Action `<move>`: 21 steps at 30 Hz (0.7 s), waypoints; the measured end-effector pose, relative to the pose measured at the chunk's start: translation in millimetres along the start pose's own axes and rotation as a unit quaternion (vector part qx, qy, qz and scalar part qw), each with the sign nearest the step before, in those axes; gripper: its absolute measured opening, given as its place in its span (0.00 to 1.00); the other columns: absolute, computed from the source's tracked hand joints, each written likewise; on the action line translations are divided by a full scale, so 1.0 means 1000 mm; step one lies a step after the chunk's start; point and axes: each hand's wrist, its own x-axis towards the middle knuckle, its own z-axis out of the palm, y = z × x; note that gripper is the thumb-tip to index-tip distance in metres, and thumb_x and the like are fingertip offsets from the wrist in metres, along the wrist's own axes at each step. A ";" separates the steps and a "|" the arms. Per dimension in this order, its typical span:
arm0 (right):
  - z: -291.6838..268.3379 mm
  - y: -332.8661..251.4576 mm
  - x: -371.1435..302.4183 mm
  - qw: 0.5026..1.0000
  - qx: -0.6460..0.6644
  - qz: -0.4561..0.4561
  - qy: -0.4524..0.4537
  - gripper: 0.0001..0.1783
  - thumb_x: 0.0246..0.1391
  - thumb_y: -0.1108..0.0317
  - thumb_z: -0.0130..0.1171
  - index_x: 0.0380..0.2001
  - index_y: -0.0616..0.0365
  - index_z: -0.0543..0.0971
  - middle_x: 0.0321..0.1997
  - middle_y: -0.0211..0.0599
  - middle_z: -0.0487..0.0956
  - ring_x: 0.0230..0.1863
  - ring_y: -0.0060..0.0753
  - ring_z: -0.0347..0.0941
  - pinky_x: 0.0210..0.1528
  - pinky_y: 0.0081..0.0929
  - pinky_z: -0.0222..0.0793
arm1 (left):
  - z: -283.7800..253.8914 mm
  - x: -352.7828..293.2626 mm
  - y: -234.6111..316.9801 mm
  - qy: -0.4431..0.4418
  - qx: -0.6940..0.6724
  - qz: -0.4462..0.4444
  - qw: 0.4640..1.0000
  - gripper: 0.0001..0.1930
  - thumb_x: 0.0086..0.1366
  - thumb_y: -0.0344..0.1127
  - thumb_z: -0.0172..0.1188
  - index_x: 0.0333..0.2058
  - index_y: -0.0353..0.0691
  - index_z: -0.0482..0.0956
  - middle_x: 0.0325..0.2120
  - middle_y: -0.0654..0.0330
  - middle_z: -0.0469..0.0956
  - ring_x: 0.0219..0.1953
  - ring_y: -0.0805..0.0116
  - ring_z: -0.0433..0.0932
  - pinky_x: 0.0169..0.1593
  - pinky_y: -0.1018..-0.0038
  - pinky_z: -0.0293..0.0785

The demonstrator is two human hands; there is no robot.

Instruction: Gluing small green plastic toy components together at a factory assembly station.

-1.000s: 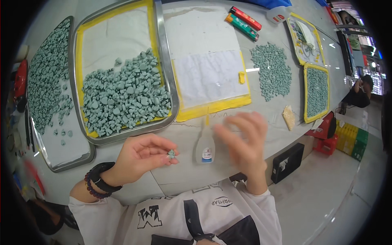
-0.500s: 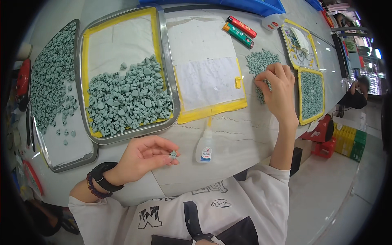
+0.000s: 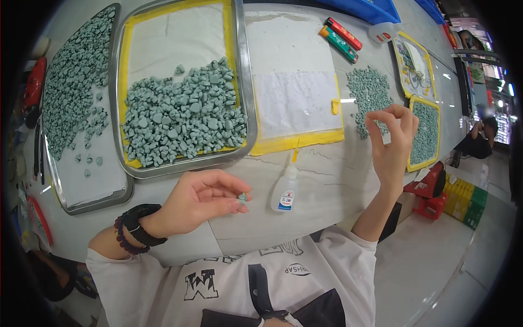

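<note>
My left hand (image 3: 204, 201) is held above the near part of the table, its thumb and fingertips pinching a small grey-green stone piece (image 3: 243, 197). Just right of it a white squeeze bottle (image 3: 285, 196) with a yellow nozzle stands upright. Beside the scattered pile of tiny grey-green stones (image 3: 369, 90), my right hand (image 3: 396, 133) is raised with thumb and forefinger together. Whatever lies between those fingertips, if anything, is too small to make out. Larger stones of the same colour (image 3: 182, 114) fill the lower part of a metal tray (image 3: 251, 98) on the left.
Another tray of stones (image 3: 79, 82) lies at far left. A yellow-taped white sheet (image 3: 297, 103) sits mid-table. Red (image 3: 344, 34) and green (image 3: 339, 46) lighters lie behind the pile. Right are yellow-edged trays (image 3: 425, 131); blue bins (image 3: 370, 10) stand at the back. A person (image 3: 480, 133) is far right.
My right hand has lifted off the tiny stones and come slightly right and nearer, fingertips pinched. The left hand still pinches its stone piece. The whole view has shifted a little.
</note>
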 end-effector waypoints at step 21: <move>0.001 0.010 -0.002 0.997 -0.019 -0.043 -0.056 0.10 0.39 0.75 0.63 0.28 0.53 0.78 0.36 0.30 0.71 0.43 0.38 0.64 0.48 0.35 0.56 | 0.000 0.002 0.001 -0.001 0.013 -0.015 1.000 0.13 0.59 0.21 0.53 0.44 0.30 0.72 0.40 0.54 0.75 0.39 0.69 0.77 0.46 0.74 0.74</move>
